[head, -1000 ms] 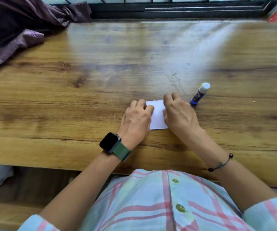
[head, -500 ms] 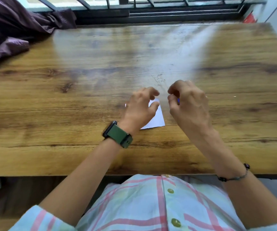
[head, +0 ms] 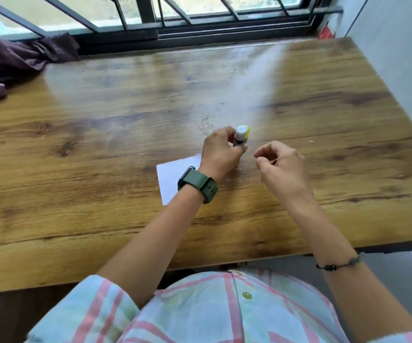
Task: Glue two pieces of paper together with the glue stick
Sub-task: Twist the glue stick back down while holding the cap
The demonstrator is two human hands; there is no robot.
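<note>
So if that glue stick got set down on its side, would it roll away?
Probably: the glue stick looks round and smooth, and the wooden table looks flat and glossy. It also seems light, since the left hand holds it upright with just its fingers.

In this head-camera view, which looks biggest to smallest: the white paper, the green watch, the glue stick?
1. White paper, though partly hidden by the left hand.
2. Green watch.
3. Glue stick, partly wrapped by that hand.
</note>
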